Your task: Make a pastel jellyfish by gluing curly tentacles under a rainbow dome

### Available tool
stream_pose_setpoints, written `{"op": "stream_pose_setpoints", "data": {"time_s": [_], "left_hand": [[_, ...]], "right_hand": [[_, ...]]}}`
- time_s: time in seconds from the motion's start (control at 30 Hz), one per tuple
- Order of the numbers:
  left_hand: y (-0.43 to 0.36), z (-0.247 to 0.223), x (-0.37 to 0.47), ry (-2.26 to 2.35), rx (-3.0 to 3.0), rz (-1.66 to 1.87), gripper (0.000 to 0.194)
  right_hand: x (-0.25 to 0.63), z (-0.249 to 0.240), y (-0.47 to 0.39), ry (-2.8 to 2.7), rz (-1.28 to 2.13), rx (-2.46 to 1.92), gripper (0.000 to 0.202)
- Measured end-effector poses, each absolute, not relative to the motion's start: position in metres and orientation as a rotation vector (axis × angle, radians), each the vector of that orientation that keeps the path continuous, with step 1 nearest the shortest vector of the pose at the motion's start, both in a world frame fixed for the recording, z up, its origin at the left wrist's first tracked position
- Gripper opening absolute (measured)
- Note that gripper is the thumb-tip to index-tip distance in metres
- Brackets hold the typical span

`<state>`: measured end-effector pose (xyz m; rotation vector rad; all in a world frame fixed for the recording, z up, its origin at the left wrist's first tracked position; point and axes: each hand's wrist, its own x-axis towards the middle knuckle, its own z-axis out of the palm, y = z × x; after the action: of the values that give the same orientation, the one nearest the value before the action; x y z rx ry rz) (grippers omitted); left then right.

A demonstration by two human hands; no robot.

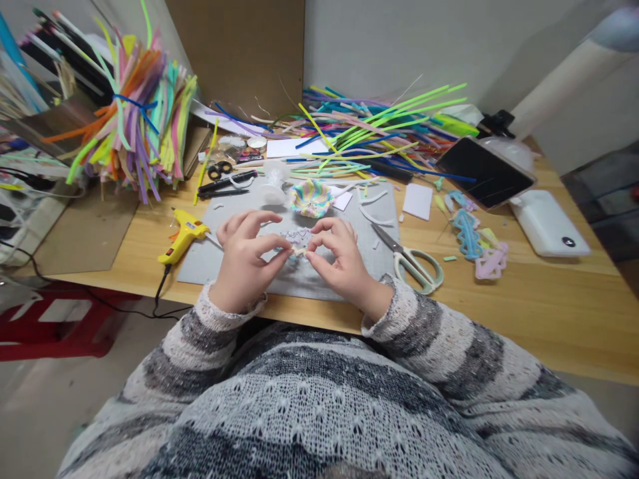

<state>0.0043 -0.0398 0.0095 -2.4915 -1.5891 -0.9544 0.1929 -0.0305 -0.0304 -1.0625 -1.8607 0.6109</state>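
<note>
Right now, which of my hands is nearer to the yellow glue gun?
Your left hand is nearer: it is just to the right of the yellow glue gun. Your right hand is farther to the right, on the far side of the left one.

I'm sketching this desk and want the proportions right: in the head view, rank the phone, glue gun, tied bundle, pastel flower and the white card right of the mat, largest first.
1. Tied bundle
2. Phone
3. Glue gun and flower: too alike to rank
4. White card
</note>
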Motion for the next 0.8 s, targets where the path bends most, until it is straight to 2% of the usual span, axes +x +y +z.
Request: {"op": "stream_pose_setpoints", "data": {"time_s": [0.8], "left_hand": [[-0.0378,0.0103,0.0000,-1.640,-2.491,-0.974,0.010]], "right_hand": [[0.1936,-0.0287,-0.0311,-1.844,0.635,-1.057,0.008]]}}
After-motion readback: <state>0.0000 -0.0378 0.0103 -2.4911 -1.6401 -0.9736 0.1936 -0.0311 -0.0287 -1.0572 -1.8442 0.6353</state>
